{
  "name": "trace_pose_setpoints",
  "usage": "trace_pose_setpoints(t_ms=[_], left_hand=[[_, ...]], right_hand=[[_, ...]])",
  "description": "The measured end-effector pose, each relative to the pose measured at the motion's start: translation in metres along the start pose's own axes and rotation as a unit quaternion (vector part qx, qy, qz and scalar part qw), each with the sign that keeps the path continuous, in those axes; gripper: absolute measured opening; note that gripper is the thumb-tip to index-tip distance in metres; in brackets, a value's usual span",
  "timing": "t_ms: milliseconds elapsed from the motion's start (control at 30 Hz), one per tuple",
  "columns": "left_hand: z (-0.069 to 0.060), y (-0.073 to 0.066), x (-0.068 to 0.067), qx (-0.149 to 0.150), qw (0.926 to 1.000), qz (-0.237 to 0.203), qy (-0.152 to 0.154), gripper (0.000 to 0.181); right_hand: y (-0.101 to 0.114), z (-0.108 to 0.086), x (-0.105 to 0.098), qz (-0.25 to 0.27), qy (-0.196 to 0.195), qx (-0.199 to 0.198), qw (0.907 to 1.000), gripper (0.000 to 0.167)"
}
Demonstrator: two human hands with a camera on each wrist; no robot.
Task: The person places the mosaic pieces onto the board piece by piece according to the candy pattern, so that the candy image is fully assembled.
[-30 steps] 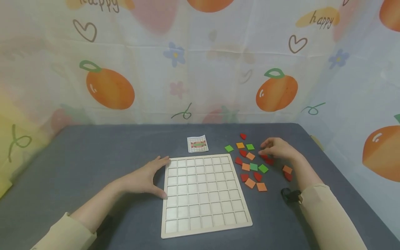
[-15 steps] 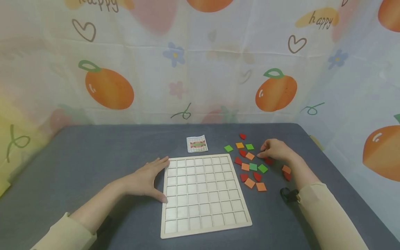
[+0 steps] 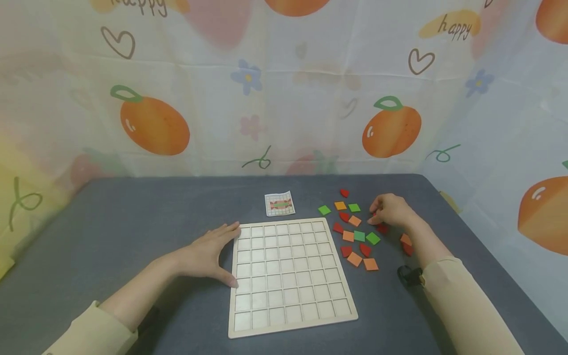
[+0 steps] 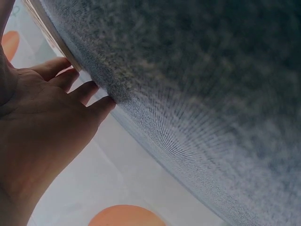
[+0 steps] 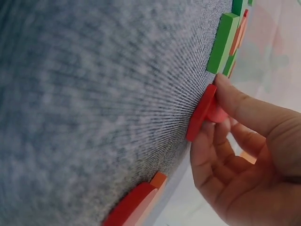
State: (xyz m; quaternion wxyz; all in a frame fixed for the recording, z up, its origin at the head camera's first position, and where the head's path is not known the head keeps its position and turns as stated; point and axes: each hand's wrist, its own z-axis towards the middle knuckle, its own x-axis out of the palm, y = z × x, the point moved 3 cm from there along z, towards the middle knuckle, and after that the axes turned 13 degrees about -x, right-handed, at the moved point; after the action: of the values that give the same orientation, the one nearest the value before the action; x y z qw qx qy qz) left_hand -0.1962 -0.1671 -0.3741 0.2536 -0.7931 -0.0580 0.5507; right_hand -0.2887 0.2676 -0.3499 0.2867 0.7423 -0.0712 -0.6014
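My left hand (image 3: 201, 256) rests spread at the left edge of a pale wooden grid board (image 3: 293, 327), fingertips by its upper left corner and thumb lower down. In the left wrist view that hand (image 4: 47, 117) has its fingertips by the board's edge. My right hand (image 3: 394, 211) is at the far right of the scattered pieces. In the right wrist view, thumb and fingers of that hand (image 5: 249, 160) pinch around a red piece (image 5: 217, 113), partly hidden behind another red piece (image 5: 201, 113) on the table. The board's squares hold no pieces.
Several green (image 3: 373, 238), orange (image 3: 371, 264) and red pieces (image 3: 346, 251) lie right of the board. An orange and a red piece (image 3: 408, 250) lie near my right forearm. A small pattern card (image 3: 280, 203) lies behind the board.
My left thumb has slid slightly down the board's left edge. My right fingers have shifted a little among the red pieces and closed in around one.
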Motion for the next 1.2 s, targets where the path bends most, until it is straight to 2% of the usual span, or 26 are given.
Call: trace_pose_setpoints(t_ms=[133, 300, 367, 567, 800, 933, 1200], left_hand=[[-0.001, 0.000, 0.000, 0.001, 1.0000, -0.001, -0.001, 0.122], [-0.001, 0.001, 0.000, 0.001, 1.0000, 0.001, -0.004, 0.122], [-0.001, 0.000, 0.000, 0.002, 1.0000, 0.000, -0.003, 0.122], [-0.001, -0.001, 0.000, 0.003, 1.0000, -0.001, -0.001, 0.121], [-0.002, -0.001, 0.000, 0.002, 1.0000, 0.000, 0.000, 0.121], [-0.003, -0.002, -0.001, 0.004, 1.0000, -0.002, 0.001, 0.120], [-0.003, -0.003, 0.000, 0.008, 1.0000, 0.000, -0.001, 0.121]], right_hand=[[0.003, 0.000, -0.002, 0.009, -0.012, 0.012, 0.9998, 0.031], [0.004, -0.002, -0.007, 0.016, -0.062, 0.017, 0.9978, 0.028], [0.003, -0.003, -0.007, 0.037, -0.068, 0.014, 0.9969, 0.027], [0.012, -0.002, -0.002, 0.137, -0.018, -0.029, 0.9900, 0.032], [0.029, 0.000, 0.001, 0.195, 0.018, -0.062, 0.9786, 0.037], [0.037, 0.004, 0.004, 0.214, 0.019, -0.095, 0.9721, 0.042], [0.057, 0.009, 0.012, 0.227, 0.035, -0.125, 0.9652, 0.043]])
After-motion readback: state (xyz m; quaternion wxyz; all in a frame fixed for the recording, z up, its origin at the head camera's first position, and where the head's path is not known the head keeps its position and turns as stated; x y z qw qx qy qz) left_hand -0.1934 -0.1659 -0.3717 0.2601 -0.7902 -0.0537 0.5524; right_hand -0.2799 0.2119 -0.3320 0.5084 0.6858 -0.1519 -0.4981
